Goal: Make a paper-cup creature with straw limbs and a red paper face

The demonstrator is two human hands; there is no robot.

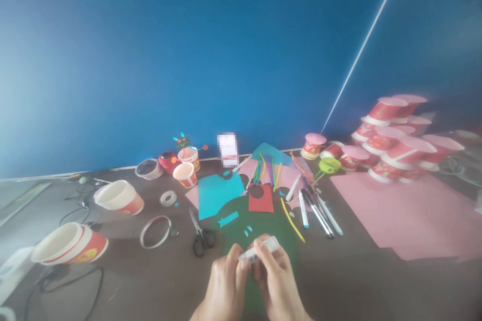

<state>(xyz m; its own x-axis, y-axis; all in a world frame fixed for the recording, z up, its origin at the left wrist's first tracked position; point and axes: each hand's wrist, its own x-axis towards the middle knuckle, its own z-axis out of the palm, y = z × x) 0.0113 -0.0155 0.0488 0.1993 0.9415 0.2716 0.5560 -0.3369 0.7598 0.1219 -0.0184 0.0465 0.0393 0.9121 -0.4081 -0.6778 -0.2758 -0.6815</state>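
A short white tube (270, 244), perhaps a glue stick, lies tilted between my two hands above the green paper (267, 223). My right hand (277, 275) grips its body, thumb on top. My left hand (226, 277) pinches the lower left end; what part it holds is partly hidden by the fingers. Just beyond my fingers are small cyan paper pieces (247, 231) and a cyan strip (228, 219). Black-handled scissors (202, 238) rest to the left of my left hand. Past the green paper sits a red paper square (265, 201) with a round cutout.
Paper cups (122, 198) and a tape roll (168, 198) stand on the left. Markers (303, 209) and pipe cleaners (291, 220) lie right of centre. Pink paper (406, 215) and stacked red cups (391, 148) with pink discs fill the right. A blue wall (226, 60) rises behind.
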